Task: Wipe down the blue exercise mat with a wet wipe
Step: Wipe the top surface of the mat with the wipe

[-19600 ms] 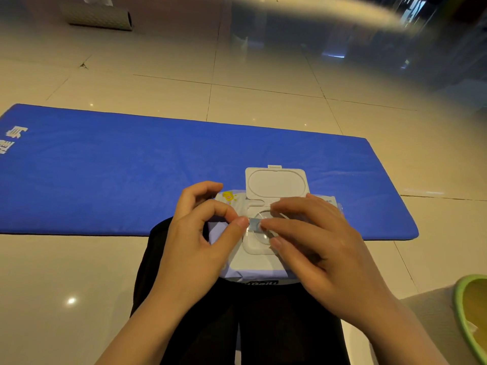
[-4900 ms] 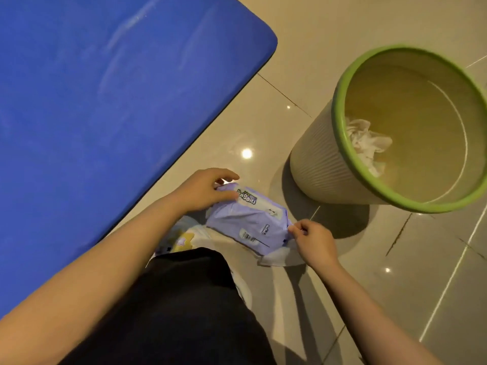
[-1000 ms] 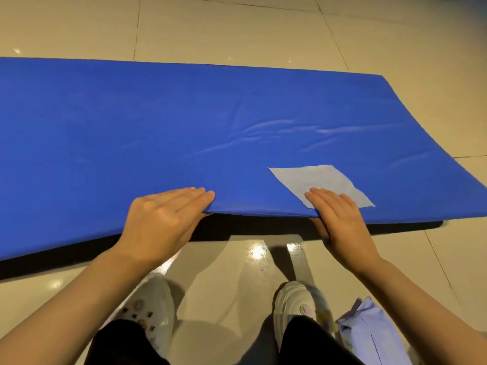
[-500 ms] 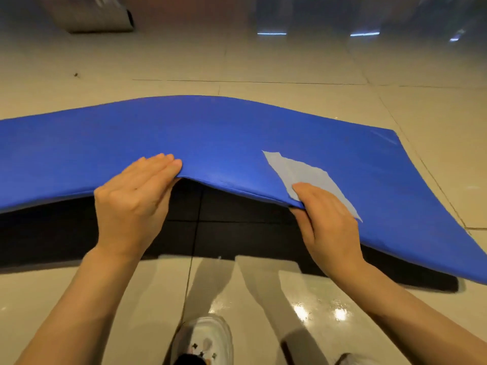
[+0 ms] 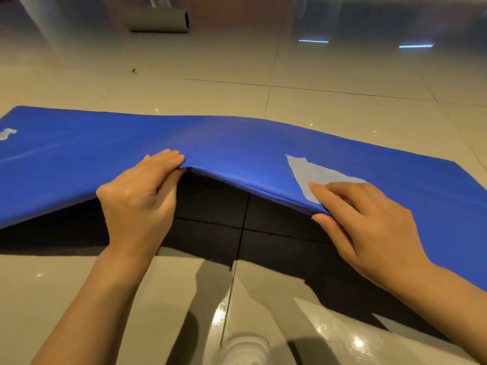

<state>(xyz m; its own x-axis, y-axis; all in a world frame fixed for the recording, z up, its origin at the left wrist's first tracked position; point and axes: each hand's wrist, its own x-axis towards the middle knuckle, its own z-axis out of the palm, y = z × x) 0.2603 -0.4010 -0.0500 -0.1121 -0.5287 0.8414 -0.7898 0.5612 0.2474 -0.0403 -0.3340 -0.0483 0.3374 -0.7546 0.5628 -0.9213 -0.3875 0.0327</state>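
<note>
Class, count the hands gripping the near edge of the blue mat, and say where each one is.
2. The left hand grips the lifted edge of the blue mat near its middle; the right hand grips it further right, fingers resting on the wet wipe.

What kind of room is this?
Probably an indoor workout room or a home floor space. A blue exercise mat lies on shiny tiled floor, with a rolled grey mat farther back.
</note>
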